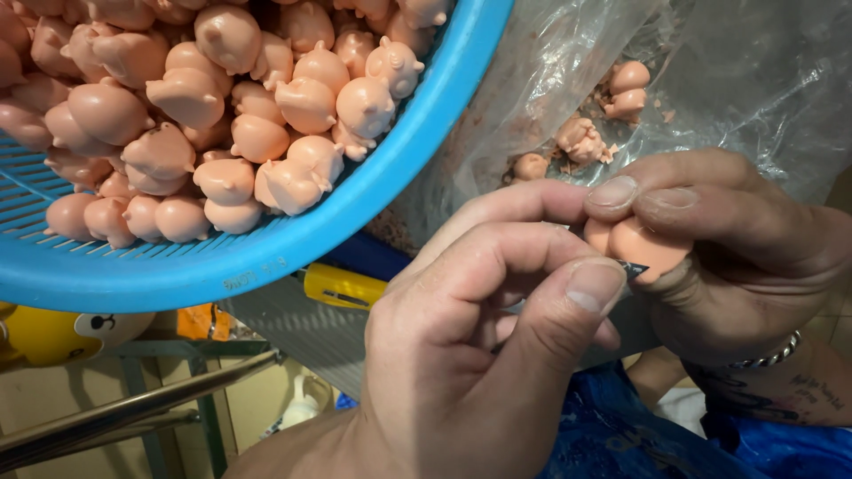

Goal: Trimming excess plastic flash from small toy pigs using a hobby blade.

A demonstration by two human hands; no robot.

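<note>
- right hand [737,257] has a pink pig figure [641,248] pinched in its grip, thumb on top
- left hand [497,337] pinches a small dark blade [635,267] touching the pig's underside

A small toy-making workshop, seen from above a crowded workbench. A large blue plastic basket [266,253] at upper left is heaped with identical unpainted pink pig figures [240,98]. At upper right, a clear plastic bag [737,80] holds a few more figures among pink trimmings. Below the basket sit a yellow utility knife [342,286], a yellow toy [53,335] at the left edge, and metal frame bars [133,408].
</note>
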